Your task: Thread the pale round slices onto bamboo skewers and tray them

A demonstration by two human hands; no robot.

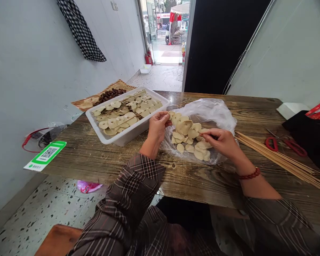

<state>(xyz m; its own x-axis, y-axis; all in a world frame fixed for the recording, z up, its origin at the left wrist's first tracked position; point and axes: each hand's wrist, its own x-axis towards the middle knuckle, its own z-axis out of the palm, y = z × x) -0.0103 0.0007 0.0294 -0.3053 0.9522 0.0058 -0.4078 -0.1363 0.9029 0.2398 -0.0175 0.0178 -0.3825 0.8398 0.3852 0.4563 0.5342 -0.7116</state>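
Note:
My left hand (158,127) is closed on the left end of a skewer of pale round slices (185,127), held above an open clear plastic bag (224,115). At the row's right end my right hand (220,141) pinches a pale slice with thumb and forefinger; whether the skewer's tip is also in its grip is hidden. More loose slices (202,152) lie in the bag below. To the left, a white tray (117,139) holds several finished skewers of the same slices (120,122).
Bare bamboo skewers (277,156) lie at the right beside red-handled scissors (272,144) and a black bag (306,131). Small dark brown pieces (110,95) sit on patterned paper behind the tray. A green-and-white QR card (46,156) rests at the table's left edge.

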